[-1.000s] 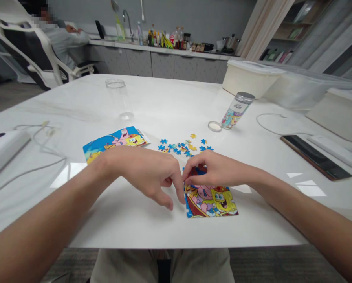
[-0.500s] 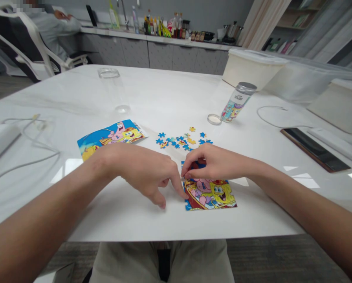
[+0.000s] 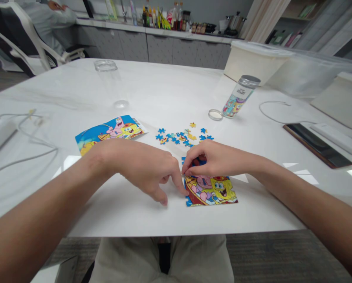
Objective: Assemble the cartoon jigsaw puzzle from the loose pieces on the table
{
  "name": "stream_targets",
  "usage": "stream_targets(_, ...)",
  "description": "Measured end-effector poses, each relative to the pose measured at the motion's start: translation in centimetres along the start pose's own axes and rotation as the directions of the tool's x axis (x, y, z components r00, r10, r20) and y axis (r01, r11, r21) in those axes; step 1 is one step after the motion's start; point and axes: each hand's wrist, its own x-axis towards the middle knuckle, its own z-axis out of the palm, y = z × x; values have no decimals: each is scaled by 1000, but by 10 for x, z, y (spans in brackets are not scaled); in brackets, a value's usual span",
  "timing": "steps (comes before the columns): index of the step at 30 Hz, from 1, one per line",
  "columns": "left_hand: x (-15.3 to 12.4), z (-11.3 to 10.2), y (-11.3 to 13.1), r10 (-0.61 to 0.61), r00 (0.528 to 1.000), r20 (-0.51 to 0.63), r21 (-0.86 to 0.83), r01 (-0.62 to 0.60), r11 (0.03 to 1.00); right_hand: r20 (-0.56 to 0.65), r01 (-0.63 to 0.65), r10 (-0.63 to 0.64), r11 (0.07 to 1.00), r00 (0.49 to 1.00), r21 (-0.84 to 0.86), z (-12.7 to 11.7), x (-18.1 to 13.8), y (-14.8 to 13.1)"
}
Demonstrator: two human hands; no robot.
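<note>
A partly joined jigsaw puzzle (image 3: 211,192) with a yellow and a pink cartoon figure lies flat near the table's front edge. My left hand (image 3: 152,173) has its fingers apart, the index fingertip touching the puzzle's left edge and the thumb held off to the side. Over the puzzle's upper left edge, my right hand (image 3: 208,159) is closed in a pinch on a puzzle piece, of which only a sliver shows at the fingertips. Loose puzzle pieces (image 3: 176,138) are scattered beyond both hands. A printed picture sheet (image 3: 117,129) lies behind my left wrist, partly covered by it.
A clear jar (image 3: 109,84) stands at the back left. A printed tube (image 3: 241,96) with a silver top stands at right beside a round lid (image 3: 215,114). Farther right are a dark phone-like slab (image 3: 316,145), a cable and storage boxes (image 3: 255,61). Another person (image 3: 48,23) sits back left.
The view has tilted slightly, so the scene sits a little higher. Both hands keep nearly the same place at the puzzle's left edge, with no clear change in grip.
</note>
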Motion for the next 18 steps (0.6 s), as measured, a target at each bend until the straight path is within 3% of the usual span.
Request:
stream_targets(8,0,2,0,-2,1000,-13,1,2,1000,-26,17,-19,998,999,-64,3,-1,-2)
stream_targets(13,1,2,1,-25,1000,-8,8,25,1000,-68,89,-101,983,993,-160,4,-1,2)
stream_targets(18,1,3,1,-40,999,4,3,40,999,-53,101,-109,986,993,-132,4,0,5)
